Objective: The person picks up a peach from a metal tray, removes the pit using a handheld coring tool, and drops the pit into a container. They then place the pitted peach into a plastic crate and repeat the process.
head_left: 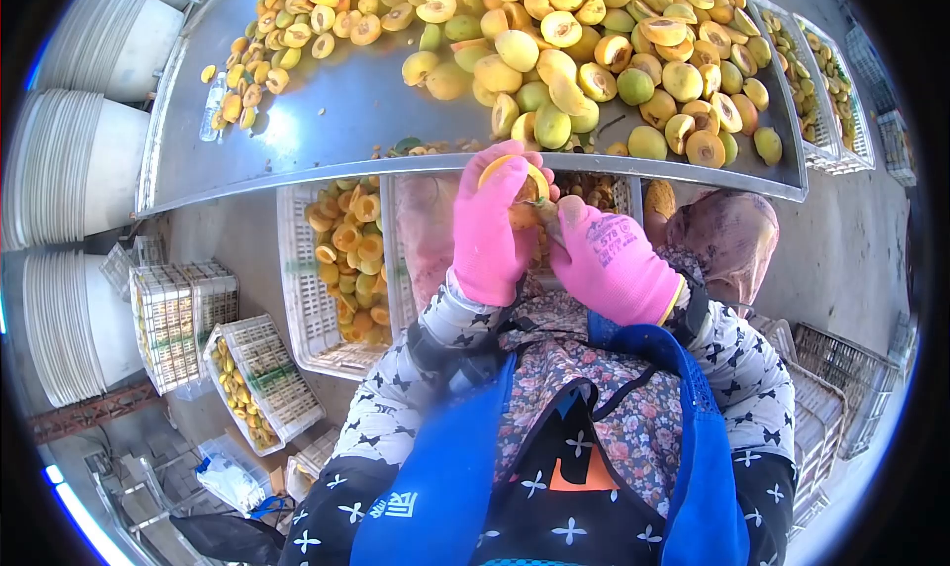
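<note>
My left hand (490,232), in a pink glove, is closed around a yellow peach half (529,188) above the near edge of the metal table (366,101). Its cut face is turned toward my right hand (616,261), also gloved in pink. The right fingers are curled shut, with the thumb close to the fruit. A small thin piece sticks out between thumb and peach; what it belongs to is hidden in the fist. On the table beyond my hands lies a large heap of halved peaches (584,47), some with stones in them.
Below the table edge stands a white crate (302,309) holding hollowed peach halves (348,259). More crates (262,378) are on the floor at left, near stacked white tubs (74,165). A plastic bottle (213,109) lies on the table's left; fruit-filled crates (831,91) stand at right.
</note>
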A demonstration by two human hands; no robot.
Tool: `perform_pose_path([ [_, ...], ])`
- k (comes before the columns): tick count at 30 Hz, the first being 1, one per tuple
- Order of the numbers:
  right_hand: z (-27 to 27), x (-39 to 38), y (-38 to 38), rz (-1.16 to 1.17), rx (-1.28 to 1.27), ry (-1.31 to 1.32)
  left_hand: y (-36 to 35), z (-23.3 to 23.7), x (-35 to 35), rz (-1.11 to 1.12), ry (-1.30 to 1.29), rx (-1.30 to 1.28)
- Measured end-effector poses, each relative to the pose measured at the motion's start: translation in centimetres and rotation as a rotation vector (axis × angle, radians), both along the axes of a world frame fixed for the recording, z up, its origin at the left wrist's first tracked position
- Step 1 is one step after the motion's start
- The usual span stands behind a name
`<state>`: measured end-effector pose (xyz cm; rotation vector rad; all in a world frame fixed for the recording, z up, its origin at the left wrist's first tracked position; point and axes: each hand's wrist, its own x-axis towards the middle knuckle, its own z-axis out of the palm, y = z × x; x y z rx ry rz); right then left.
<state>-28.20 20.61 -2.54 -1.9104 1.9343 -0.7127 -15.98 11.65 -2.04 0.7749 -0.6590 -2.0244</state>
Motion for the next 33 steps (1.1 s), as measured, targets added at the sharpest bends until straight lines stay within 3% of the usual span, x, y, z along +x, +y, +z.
perform_pose_path([
  [5, 0.3, 0.6, -0.2, 0.027, -0.028, -0.149, 0.4, -0.7, -0.1, 0.065, -0.016, 0.046],
  [8, -0.2, 0.2, -0.6, -0.027, 0.082, 0.021, 0.2, -0.4, -1.0, 0.127, 0.071, 0.155],
  [12, -1.1, 0.5, -0.9, -0.077, -0.021, 0.115, -0.3, 0.0, -0.9, 0.086, 0.175, 0.182],
  [23, 0.1, 0.7, -0.4, -0.013, 0.145, 0.049, -0.3, -1.5, 0.3, -0.003, -0.035, -0.04],
  [26, 0.6, 0.4, -0.1, 0.02, 0.175, -0.114, -0.1, -1.7, 0.3, -0.021, -0.071, -0.07],
  [29, -0.7, 0.5, 0.1, 0.033, 0.096, -0.13, -0.2, -2.0, 0.6, -0.047, -0.147, -0.048],
  [32, -1.2, -0.5, 0.3, 0.117, 0.219, 0.099, -1.1, -3.3, 1.7, -0.183, -0.284, -0.122],
  [33, -1.2, -0.3, 0.5, 0.104, 0.236, 0.02, -1.2, -3.2, 1.9, -0.246, -0.339, -0.165],
])
